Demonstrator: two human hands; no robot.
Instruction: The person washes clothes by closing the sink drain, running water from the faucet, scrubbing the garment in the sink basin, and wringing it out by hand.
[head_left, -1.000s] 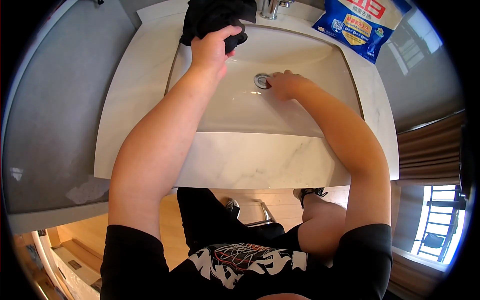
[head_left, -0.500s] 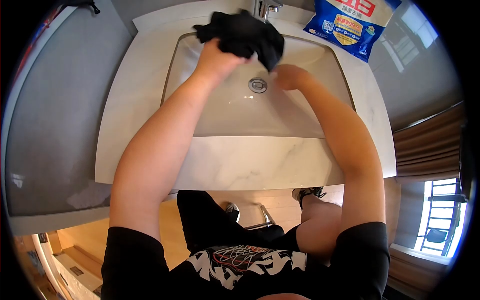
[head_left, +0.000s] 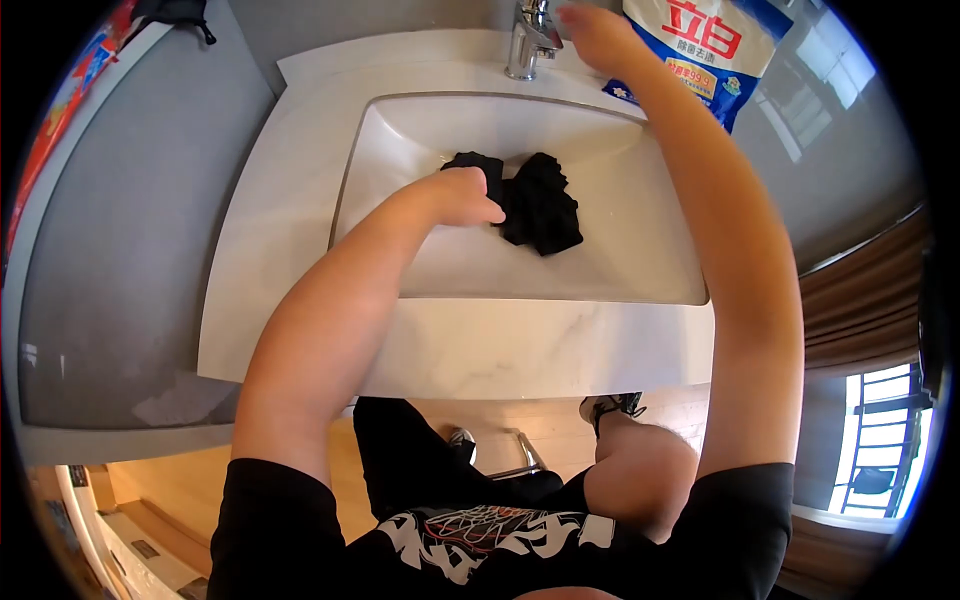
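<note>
A black cloth [head_left: 541,205] lies bunched in the middle of the white sink basin [head_left: 620,265], over the spot of the drain, which is hidden. My left hand [head_left: 467,196] is closed on the left part of the cloth. Beside the chrome faucet [head_left: 524,45], just to its right, is my right hand [head_left: 598,38], raised near the handle. Its fingertips are slightly blurred, and whether they touch the handle or are spread is unclear.
A blue and white detergent bag [head_left: 712,55] stands at the back right of the marble counter [head_left: 540,345], partly behind my right forearm. A glossy grey panel [head_left: 130,250] is at the left. A brown curtain [head_left: 860,300] hangs at the right.
The black cloth has moved from the basin's back left edge down into its middle. My right hand has gone from near the drain up to the faucet. The view has shifted slightly.
</note>
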